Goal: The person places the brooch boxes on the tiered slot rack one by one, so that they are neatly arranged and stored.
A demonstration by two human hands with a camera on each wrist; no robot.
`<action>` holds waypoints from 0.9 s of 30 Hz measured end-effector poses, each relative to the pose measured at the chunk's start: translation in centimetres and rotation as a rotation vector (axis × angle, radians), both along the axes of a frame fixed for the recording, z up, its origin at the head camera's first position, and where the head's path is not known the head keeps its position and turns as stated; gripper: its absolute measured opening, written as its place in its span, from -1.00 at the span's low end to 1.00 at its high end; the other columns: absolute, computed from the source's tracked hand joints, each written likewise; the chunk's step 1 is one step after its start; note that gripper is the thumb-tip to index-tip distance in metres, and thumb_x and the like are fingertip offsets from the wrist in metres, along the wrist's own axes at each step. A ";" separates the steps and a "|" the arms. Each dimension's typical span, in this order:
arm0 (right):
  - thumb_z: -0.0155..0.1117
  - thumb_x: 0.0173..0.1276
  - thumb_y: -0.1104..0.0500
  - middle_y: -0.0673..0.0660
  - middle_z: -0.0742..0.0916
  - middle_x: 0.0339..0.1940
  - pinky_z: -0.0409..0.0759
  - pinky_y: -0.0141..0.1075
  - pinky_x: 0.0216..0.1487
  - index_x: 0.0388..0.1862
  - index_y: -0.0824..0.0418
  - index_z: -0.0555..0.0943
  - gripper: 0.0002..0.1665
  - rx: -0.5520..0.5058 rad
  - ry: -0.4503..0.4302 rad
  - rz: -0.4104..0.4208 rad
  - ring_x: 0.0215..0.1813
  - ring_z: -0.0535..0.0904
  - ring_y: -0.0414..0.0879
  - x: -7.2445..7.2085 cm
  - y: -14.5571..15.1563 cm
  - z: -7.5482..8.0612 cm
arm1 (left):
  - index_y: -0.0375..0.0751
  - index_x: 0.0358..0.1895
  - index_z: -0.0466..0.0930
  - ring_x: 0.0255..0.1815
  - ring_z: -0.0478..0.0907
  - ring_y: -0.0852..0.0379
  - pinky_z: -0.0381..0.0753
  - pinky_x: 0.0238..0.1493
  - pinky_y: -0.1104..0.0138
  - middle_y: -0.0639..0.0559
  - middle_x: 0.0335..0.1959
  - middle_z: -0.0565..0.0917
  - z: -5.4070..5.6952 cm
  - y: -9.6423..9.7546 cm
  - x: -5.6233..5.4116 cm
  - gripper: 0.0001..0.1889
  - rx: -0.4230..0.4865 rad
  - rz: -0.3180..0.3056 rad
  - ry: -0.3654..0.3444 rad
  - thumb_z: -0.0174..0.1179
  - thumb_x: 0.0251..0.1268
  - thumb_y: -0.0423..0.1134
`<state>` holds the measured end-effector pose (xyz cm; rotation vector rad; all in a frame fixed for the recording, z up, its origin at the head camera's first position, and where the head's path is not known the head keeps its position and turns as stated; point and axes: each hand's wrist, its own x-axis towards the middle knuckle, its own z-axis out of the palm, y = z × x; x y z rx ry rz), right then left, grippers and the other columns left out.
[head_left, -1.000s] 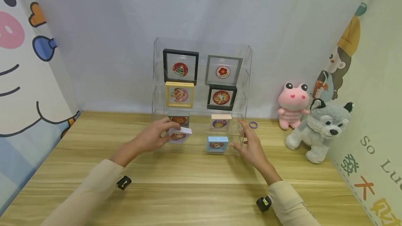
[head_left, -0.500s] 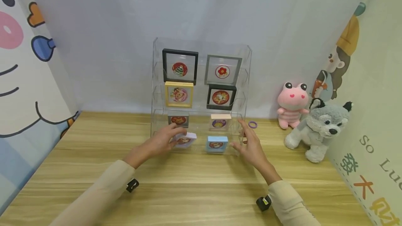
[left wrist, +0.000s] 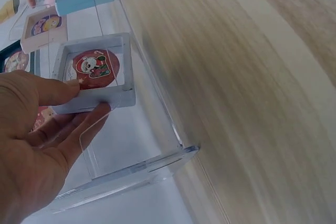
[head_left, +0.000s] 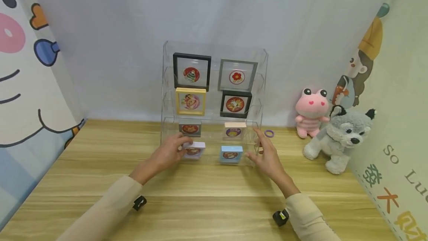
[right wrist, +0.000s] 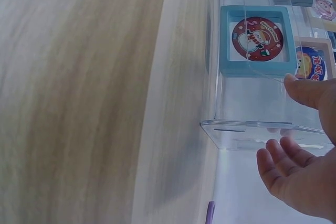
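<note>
A clear acrylic tiered rack (head_left: 214, 137) stands on the wooden table, with small square display frames on its steps. In the left wrist view, my left hand (left wrist: 31, 124) pinches a pale lavender frame (left wrist: 128, 72) with a red Santa picture, thumb at its front and fingers behind. That frame stands on the lowest step, left side. My right hand (head_left: 267, 157) straddles the rack's right side wall, thumb inside and fingers outside, spread loosely. A light blue frame (right wrist: 227, 40) with a snowman picture is near that thumb; a small gap separates them.
Higher steps hold grey (head_left: 190, 127), peach (head_left: 235, 125), yellow (head_left: 190, 90) and black frames (head_left: 236, 93), among others. A purple ring (head_left: 269, 133), a pink plush toy (head_left: 311, 111) and a grey plush dog (head_left: 341, 140) are at the right.
My left hand has brought the lavender frame down onto the lowest step, first to the right, then slightly back left, and the frame is now more upright. My right hand has stayed in place.
</note>
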<state>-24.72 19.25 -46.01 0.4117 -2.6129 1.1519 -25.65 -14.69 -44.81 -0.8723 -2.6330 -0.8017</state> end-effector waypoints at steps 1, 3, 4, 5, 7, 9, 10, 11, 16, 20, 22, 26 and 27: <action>0.55 0.11 0.31 0.36 0.58 -0.05 0.70 0.05 -0.06 0.58 0.11 0.17 0.11 0.000 -0.002 0.000 0.01 0.61 0.23 0.0 0.0 0.0 | -0.28 -0.09 0.68 -0.20 0.64 -0.08 0.69 -0.19 0.13 -0.15 -0.18 0.66 0.0 0.0 0.0 -0.72 0.015 0.010 -0.013 0.36 0.10 -0.54; 0.55 0.11 0.31 0.36 0.58 -0.04 0.70 0.05 -0.05 0.58 0.10 0.17 0.11 0.001 -0.004 0.000 0.01 0.61 0.23 0.0 0.0 0.0 | -0.29 -0.12 0.68 -0.20 0.64 -0.09 0.69 -0.20 0.13 -0.17 -0.16 0.66 0.0 -0.2 0.1 -0.73 0.029 0.032 -0.017 0.36 0.09 -0.55; 0.55 0.12 0.30 0.36 0.58 -0.04 0.70 0.05 -0.06 0.58 0.10 0.17 0.11 0.003 -0.004 0.000 0.01 0.61 0.23 0.0 0.0 0.0 | -0.29 -0.13 0.68 -0.21 0.64 -0.08 0.68 -0.22 0.14 -0.17 -0.16 0.66 0.0 -0.3 0.1 -0.73 0.033 0.040 -0.016 0.36 0.08 -0.56; 0.55 0.12 0.30 0.35 0.58 -0.04 0.70 0.06 -0.05 0.58 0.10 0.17 0.10 0.003 -0.005 0.000 0.01 0.61 0.23 0.0 0.0 0.0 | -0.29 -0.14 0.69 -0.23 0.63 -0.07 0.67 -0.24 0.15 -0.17 -0.18 0.66 -0.1 -0.4 0.1 -0.74 0.032 0.046 -0.010 0.36 0.08 -0.56; 0.55 0.12 0.30 0.35 0.58 -0.05 0.70 0.06 -0.06 0.58 0.10 0.17 0.10 0.003 -0.002 0.000 0.00 0.61 0.23 -0.1 0.0 0.0 | -0.29 -0.15 0.70 -0.27 0.61 -0.03 0.65 -0.28 0.19 -0.14 -0.22 0.65 -0.2 -0.6 0.1 -0.74 0.026 0.053 0.003 0.36 0.07 -0.57; 0.55 0.11 0.30 0.33 0.57 -0.06 0.70 0.06 -0.06 0.58 0.10 0.17 0.10 0.000 0.000 -0.003 -0.01 0.61 0.23 -0.1 0.1 0.0 | -0.29 -0.17 0.71 -0.31 0.59 0.00 0.63 -0.31 0.23 -0.10 -0.27 0.63 -0.2 -0.6 0.1 -0.75 0.022 0.056 0.014 0.37 0.05 -0.58; 0.55 0.11 0.30 0.32 0.57 -0.07 0.70 0.05 -0.06 0.58 0.09 0.17 0.11 0.000 0.000 -0.006 -0.01 0.61 0.23 -0.1 0.1 0.0 | -0.29 -0.18 0.71 -0.32 0.57 0.02 0.62 -0.32 0.24 -0.09 -0.29 0.62 -0.3 -0.7 0.1 -0.75 0.021 0.055 0.016 0.37 0.05 -0.58; 0.55 0.11 0.30 0.31 0.57 -0.08 0.70 0.05 -0.06 0.58 0.09 0.17 0.11 0.001 -0.001 -0.008 -0.02 0.61 0.22 -0.1 0.1 0.0 | -0.29 -0.19 0.72 -0.32 0.57 0.03 0.62 -0.32 0.25 -0.08 -0.30 0.62 -0.3 -0.7 0.1 -0.76 0.020 0.056 0.022 0.37 0.05 -0.58; 0.55 0.11 0.30 0.26 0.56 -0.14 0.70 0.03 -0.07 0.58 0.11 0.17 0.11 0.006 -0.007 -0.007 -0.05 0.60 0.19 -0.1 0.1 -0.2 | -0.30 -0.23 0.74 -0.32 0.60 0.01 0.66 -0.30 0.23 -0.08 -0.33 0.62 -0.7 -0.6 0.1 -0.75 0.005 0.047 0.077 0.39 0.00 -0.60; 0.54 0.12 0.30 0.26 0.55 -0.14 0.69 0.07 -0.06 0.58 0.12 0.17 0.11 -0.002 -0.008 -0.010 -0.04 0.60 0.20 0.0 0.1 -0.2 | -0.30 -0.25 0.74 -0.28 0.63 -0.04 0.68 -0.25 0.19 -0.11 -0.31 0.63 -0.9 -0.4 -0.1 -0.76 -0.010 0.026 0.142 0.38 -0.01 -0.62; 0.54 0.12 0.31 0.27 0.55 -0.14 0.69 0.08 -0.06 0.58 0.13 0.17 0.10 -0.004 -0.005 -0.012 -0.04 0.59 0.20 0.0 0.2 -0.3 | -0.30 -0.25 0.75 -0.26 0.63 -0.04 0.68 -0.24 0.18 -0.11 -0.28 0.63 -1.0 -0.4 -0.1 -0.76 -0.012 0.022 0.160 0.37 0.00 -0.62; 0.54 0.12 0.31 0.27 0.56 -0.16 0.69 0.06 -0.08 0.57 0.15 0.17 0.09 0.005 0.000 -0.010 -0.04 0.58 0.17 -0.1 0.4 -0.3 | -0.32 -0.23 0.75 -0.20 0.63 -0.06 0.68 -0.17 0.15 -0.16 -0.22 0.63 -0.9 -0.4 0.0 -0.74 -0.013 0.013 0.174 0.37 -0.02 -0.64; 0.54 0.12 0.31 0.28 0.56 -0.15 0.69 0.06 -0.09 0.57 0.15 0.18 0.09 0.008 -0.001 -0.009 -0.04 0.58 0.17 0.0 0.4 -0.4 | -0.32 -0.22 0.74 -0.18 0.62 -0.07 0.68 -0.16 0.14 -0.17 -0.20 0.63 -0.8 -0.5 0.2 -0.73 -0.015 0.015 0.173 0.37 -0.03 -0.64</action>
